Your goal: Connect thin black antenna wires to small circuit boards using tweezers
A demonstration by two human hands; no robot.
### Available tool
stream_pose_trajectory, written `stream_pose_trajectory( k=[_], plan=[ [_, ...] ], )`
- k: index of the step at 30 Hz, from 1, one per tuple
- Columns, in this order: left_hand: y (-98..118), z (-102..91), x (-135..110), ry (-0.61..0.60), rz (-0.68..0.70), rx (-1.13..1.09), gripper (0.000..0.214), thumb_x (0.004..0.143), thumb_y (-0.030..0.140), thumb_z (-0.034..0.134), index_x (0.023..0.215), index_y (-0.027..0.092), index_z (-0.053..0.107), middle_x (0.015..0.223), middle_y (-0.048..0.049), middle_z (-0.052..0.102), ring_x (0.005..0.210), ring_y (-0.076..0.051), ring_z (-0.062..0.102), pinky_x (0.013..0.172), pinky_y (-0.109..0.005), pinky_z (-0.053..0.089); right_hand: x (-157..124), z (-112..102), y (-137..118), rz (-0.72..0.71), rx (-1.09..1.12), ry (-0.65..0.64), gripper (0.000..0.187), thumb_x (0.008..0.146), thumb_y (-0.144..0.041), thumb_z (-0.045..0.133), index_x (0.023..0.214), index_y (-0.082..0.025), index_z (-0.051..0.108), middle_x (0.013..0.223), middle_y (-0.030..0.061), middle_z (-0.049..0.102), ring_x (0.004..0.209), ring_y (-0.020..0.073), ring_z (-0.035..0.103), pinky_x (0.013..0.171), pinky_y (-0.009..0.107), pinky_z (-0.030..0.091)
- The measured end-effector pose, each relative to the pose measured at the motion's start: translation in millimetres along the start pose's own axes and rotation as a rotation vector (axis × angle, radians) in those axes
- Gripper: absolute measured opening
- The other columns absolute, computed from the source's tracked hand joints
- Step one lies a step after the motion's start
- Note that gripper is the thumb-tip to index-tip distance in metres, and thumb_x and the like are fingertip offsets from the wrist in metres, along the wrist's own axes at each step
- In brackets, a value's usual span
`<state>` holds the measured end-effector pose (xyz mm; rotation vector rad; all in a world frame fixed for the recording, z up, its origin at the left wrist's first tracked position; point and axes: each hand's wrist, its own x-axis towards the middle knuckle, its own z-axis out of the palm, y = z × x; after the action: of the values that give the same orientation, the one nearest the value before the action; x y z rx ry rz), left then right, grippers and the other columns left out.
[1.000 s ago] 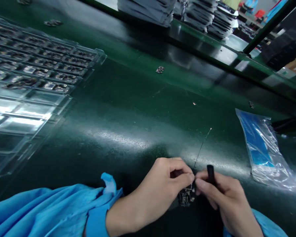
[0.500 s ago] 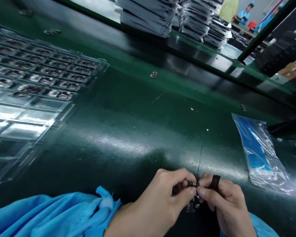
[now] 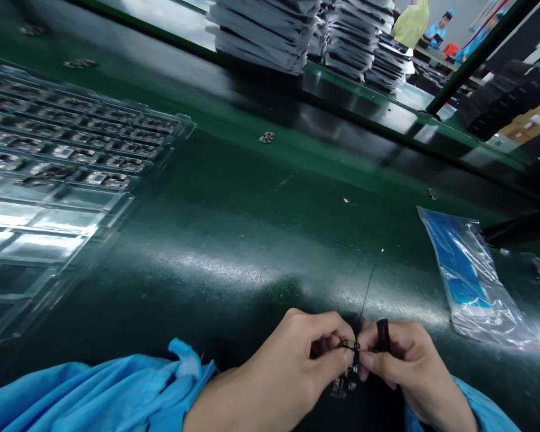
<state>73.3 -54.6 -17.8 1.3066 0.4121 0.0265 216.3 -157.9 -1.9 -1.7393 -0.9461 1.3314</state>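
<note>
Near the bottom edge, my left hand (image 3: 303, 360) pinches a small dark electronic part (image 3: 351, 345) between thumb and forefinger. My right hand (image 3: 407, 360) meets it from the right, its thumb and forefinger closed at the part's edge; the fingertips hide how much of the part it grips. A dark strip (image 3: 383, 335) stands up across the right fingers; whether it is held or worn is unclear. A thin dark line (image 3: 368, 288), like a hair or wire, runs up from between the hands. Below the fingers are several small component pieces (image 3: 341, 384).
Clear plastic trays (image 3: 76, 192), the upper one partly filled with small circuit modules, lie at left. Loose modules (image 3: 267, 137) rest along the back of the green table (image 3: 216, 216). A plastic bag (image 3: 465, 270) with blue contents lies right. Stacked grey sheets (image 3: 261, 36) occupy the shelf; people are beyond.
The view has shifted slightly. The small part has tilted a little between my fingertips, and my right hand's thumb and fingers have shifted slightly around its edge.
</note>
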Motion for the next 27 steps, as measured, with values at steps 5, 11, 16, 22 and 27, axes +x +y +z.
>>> stream_pose_trajectory(
  k=[5, 11, 16, 22, 27],
  plan=[
    [-1, -0.3, 1, -0.02, 0.0, -0.028, 0.017, 0.085, 0.021, 0.045, 0.078, 0.015, 0.06, 0.07, 0.0007, 0.056, 0.065, -0.011, 0.05, 0.06, -0.022, 0.038, 2, 1, 2, -0.008, 0.057, -0.006, 0.02, 0.07, -0.019, 0.054, 0.051, -0.011, 0.054, 0.047, -0.0012, 0.047, 0.043, 0.0039, 0.032, 0.041, 0.017, 0.019],
    [-1, -1.6, 2, -0.062, -0.018, -0.159, 0.018, 0.084, 0.019, 0.045, 0.082, 0.011, 0.06, 0.071, -0.0014, 0.057, 0.066, -0.012, 0.052, 0.062, -0.023, 0.041, 4, -5, 7, 0.006, 0.105, -0.141, 0.021, 0.077, -0.025, 0.056, 0.061, -0.011, 0.06, 0.054, -0.0001, 0.051, 0.042, 0.0039, 0.032, 0.04, 0.017, 0.02],
    [-2, -0.2, 2, -0.022, -0.032, -0.065, 0.017, 0.084, 0.022, 0.045, 0.082, 0.013, 0.059, 0.071, -0.0008, 0.057, 0.064, -0.011, 0.05, 0.06, -0.022, 0.038, 2, -2, 5, -0.009, 0.045, -0.052, 0.017, 0.07, -0.02, 0.057, 0.055, -0.012, 0.054, 0.051, -0.0012, 0.047, 0.049, 0.0071, 0.038, 0.047, 0.02, 0.026],
    [-4, 1.8, 1, 0.034, -0.048, 0.06, 0.019, 0.084, 0.024, 0.044, 0.077, 0.014, 0.059, 0.068, 0.0002, 0.056, 0.062, -0.011, 0.048, 0.057, -0.022, 0.036, 1, 6, 3, 0.062, 0.056, 0.036, 0.018, 0.067, -0.023, 0.053, 0.053, -0.012, 0.052, 0.05, -0.0016, 0.047, 0.043, 0.0044, 0.031, 0.042, 0.02, 0.018],
    [-5, 3.5, 2, 0.057, -0.068, 0.015, 0.017, 0.083, 0.024, 0.045, 0.075, 0.014, 0.056, 0.067, -0.0004, 0.056, 0.062, -0.012, 0.048, 0.056, -0.023, 0.036, 3, 5, 1, 0.04, 0.004, 0.021, 0.02, 0.07, -0.024, 0.051, 0.054, -0.013, 0.051, 0.051, -0.002, 0.046, 0.045, 0.0052, 0.032, 0.045, 0.02, 0.021]
  ],
)
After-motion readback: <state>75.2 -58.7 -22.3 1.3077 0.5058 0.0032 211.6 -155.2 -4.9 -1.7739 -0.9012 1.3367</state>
